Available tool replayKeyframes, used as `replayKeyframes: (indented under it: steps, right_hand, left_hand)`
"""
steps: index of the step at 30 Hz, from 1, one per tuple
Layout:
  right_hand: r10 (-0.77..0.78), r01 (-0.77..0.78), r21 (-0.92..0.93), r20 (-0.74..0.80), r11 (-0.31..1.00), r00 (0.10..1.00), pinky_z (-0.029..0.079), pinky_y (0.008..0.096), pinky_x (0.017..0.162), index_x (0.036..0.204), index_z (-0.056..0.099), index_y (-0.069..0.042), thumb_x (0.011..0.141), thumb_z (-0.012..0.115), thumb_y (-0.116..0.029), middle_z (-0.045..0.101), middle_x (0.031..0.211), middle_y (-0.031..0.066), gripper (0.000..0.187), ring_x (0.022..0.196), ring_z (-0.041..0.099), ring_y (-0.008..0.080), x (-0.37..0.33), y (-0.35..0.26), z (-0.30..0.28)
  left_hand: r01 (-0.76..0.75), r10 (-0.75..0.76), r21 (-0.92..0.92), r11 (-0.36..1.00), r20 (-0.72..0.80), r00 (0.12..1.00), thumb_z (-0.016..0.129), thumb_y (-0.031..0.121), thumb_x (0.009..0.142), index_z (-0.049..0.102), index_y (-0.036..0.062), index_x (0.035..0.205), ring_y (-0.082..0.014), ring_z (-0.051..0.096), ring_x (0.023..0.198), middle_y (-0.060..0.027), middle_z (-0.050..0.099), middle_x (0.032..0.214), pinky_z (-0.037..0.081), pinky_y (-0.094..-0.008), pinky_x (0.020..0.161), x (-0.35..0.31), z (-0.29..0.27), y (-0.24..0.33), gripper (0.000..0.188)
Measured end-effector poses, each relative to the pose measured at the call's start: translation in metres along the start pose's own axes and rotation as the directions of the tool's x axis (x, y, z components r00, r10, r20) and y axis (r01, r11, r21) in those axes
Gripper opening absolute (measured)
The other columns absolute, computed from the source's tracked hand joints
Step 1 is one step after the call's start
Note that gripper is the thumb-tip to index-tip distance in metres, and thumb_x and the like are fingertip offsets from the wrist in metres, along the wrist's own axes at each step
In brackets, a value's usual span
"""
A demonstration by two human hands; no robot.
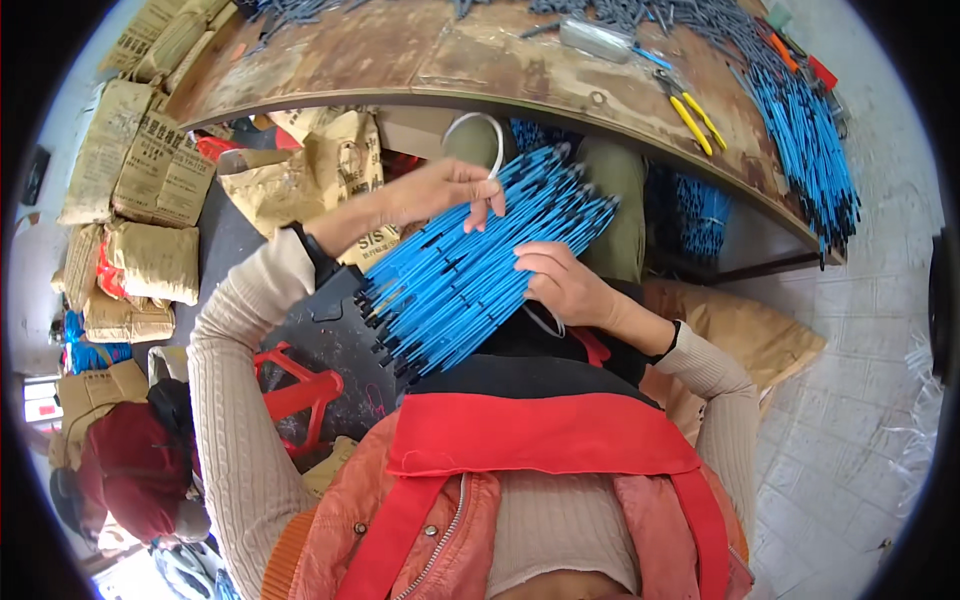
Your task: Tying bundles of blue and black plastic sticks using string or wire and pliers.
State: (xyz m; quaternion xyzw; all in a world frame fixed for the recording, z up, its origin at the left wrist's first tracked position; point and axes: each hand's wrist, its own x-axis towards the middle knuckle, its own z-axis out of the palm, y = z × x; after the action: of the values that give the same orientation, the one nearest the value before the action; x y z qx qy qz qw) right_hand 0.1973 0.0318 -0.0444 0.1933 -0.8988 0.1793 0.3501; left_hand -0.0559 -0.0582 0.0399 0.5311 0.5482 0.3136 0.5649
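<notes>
A thick bundle of thin blue rods with black ends [450, 270] lies slantwise across my lap. My left hand [450, 196] is over the upper side of the bundle, its thumb and fingers closed on a white cord [498, 150] that arcs up past my knee. At the right side of the bundle, my right hand [568, 286] has its fingers curled in against the rods. A loop of white cord hangs just under that hand and seems to run into its grip; the fingertips are partly hidden.
Ahead is a worn wooden table [400, 60] with grey pieces [680, 25] piled along its back. Yellow-handled pliers [690, 115] and more blue rods [800, 150] lie at its right. Paper sacks [165, 170] are stacked at left, near a red stool [305, 390].
</notes>
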Motion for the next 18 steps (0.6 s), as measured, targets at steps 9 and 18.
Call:
replayKeyframes:
  steps: [9,18]
  right_hand:
    - [-0.108,0.062,0.134,0.371,0.989,0.922,0.049,0.0351,0.066,0.079,0.049,-0.007,0.087,0.068,-0.029,0.044,0.074,0.0055,0.031,0.075,0.052,0.0225,0.045,0.045,-0.048]
    - [-0.302,0.264,0.158,0.318,0.952,0.899,0.047,0.0335,0.068,0.077,0.049,-0.007,0.089,0.064,-0.031,0.049,0.078,0.0060,0.031,0.079,0.053,0.0225,0.135,0.135,0.010]
  left_hand:
    - [-0.087,0.031,-0.301,0.950,-0.186,0.982,0.044,0.030,0.108,0.065,-0.0004,0.112,-0.0050,0.047,0.065,0.0023,0.051,0.064,0.041,-0.0208,0.065,0.010,0.011,-0.031,0.037]
    - [-0.107,0.099,-0.064,0.992,-0.121,0.988,0.059,0.016,0.101,0.067,-0.0004,0.116,-0.0099,0.062,0.086,-0.0032,0.071,0.096,0.050,-0.0265,0.082,0.016,0.000,-0.065,0.024]
